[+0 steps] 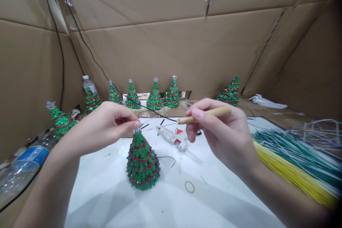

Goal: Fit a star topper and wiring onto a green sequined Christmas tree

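Observation:
A small green beaded Christmas tree (143, 165) with red garland stands upright on the white work surface (112, 188). At its tip, my left hand (114, 123) is closed, thumb and fingers pinching the clear topper, which they mostly hide. My right hand (224, 131) grips the wooden handle of an awl (204, 114). Its thin metal shaft points left toward the treetop and ends a little short of it. Behind and between the hands lies a white glue gun (175, 139) on the surface.
Several similar trees (155, 94) line the back by the cardboard wall (160, 50). Yellow strands (294, 174) and green strands (299, 153) lie in bundles at right. Plastic bottles (29, 158) are at left. A rubber band (189, 186) lies in front. Black cable hangs at left.

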